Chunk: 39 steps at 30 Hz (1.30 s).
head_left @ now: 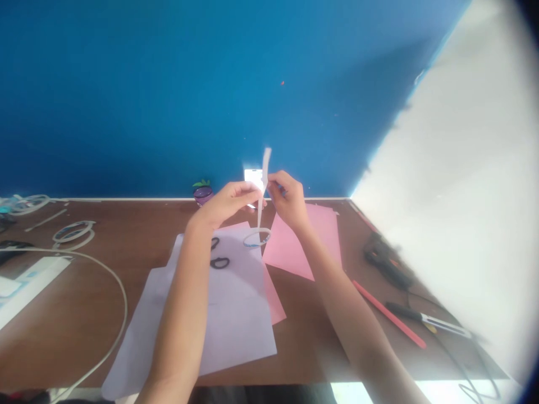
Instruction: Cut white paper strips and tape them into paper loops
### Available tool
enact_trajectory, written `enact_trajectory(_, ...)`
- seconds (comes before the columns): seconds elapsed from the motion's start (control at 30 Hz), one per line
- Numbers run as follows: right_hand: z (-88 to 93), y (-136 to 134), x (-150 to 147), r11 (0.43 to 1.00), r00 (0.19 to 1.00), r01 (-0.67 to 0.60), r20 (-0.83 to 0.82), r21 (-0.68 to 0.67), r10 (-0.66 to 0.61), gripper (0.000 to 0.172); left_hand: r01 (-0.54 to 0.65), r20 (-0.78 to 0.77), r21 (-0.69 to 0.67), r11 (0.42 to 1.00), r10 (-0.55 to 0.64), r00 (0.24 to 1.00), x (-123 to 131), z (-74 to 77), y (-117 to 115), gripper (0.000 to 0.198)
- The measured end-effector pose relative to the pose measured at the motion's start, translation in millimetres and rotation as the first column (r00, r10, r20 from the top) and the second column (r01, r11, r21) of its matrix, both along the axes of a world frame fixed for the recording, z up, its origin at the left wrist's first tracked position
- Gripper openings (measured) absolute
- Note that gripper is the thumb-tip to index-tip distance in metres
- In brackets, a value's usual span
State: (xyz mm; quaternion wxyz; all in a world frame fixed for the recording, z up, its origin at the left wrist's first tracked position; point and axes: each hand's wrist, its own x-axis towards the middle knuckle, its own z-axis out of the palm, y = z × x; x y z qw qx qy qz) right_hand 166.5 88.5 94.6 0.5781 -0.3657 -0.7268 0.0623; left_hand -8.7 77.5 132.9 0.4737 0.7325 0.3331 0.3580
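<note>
A narrow white strip (pixel 266 161) stands upright in front of me, held between both hands above the desk. My left hand (pixel 231 199) is closed, pinching it low between thumb and fingers. A little higher, my right hand (pixel 288 193) is closed with its fingertips at the strip's right edge. From the strip's lower end hangs a thin white ring with blue marks (pixel 256 238), which looks like a nearly used-up roll of tape. A phone with a bright screen (pixel 252 176) is behind my hands, partly covered. Scissors (pixel 219 262) lie below my left wrist, their blades hidden.
Lilac sheets (pixel 240 314) and pink sheets (pixel 301 247) cover the middle of the brown desk (pixel 303 320). A red strip (pixel 389 314) and a utility knife (pixel 429 320) lie right. A purple pot (pixel 203 194) stands by the blue wall; cable (pixel 120 280) curves at left.
</note>
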Motion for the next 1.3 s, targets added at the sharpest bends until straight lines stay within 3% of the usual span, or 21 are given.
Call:
enact_trajectory(0.33,-6.0,2,-4,0.995,0.993,0.094,-0.07,-0.017,-0.095,0.022,0.019,-0.026,-0.027,0.999,-0.019,0.999,0,-3.2,2,0.029)
enact_trajectory(0.67,-2.6,2,-8,0.998,0.995,0.053,-0.087,-0.044,-0.056,0.018,-0.074,0.071,-0.189,0.979,0.088,0.994,4,-18.5,17,0.033)
enact_trajectory(0.8,-1.6,1,-6,0.998,0.996,0.036,-0.084,-0.049,-0.04,0.019,-0.092,0.083,-0.219,0.971,0.113,0.99,5,-18.0,17,0.038)
enact_trajectory(0.9,-0.5,1,-6,0.997,0.996,0.028,-0.077,-0.066,-0.034,0.021,-0.052,0.055,-0.246,0.968,0.067,0.996,6,-14.4,12,0.048)
enact_trajectory(1.0,0.7,0,-6,0.997,0.998,0.021,-0.062,-0.07,-0.025,0.022,-0.039,-0.004,-0.192,0.981,0.039,0.999,5,-11.5,9,0.046)
enact_trajectory(1.13,1.9,-1,-6,0.997,0.998,0.017,-0.057,-0.073,-0.021,0.021,-0.171,-0.081,-0.013,0.985,0.17,0.982,3,-10.6,9,0.039)
enact_trajectory(1.3,2.2,-2,-8,0.996,0.999,-0.012,-0.041,-0.086,0.009,0.023,-0.256,0.061,0.096,0.962,0.252,0.966,6,-8.1,11,0.036)
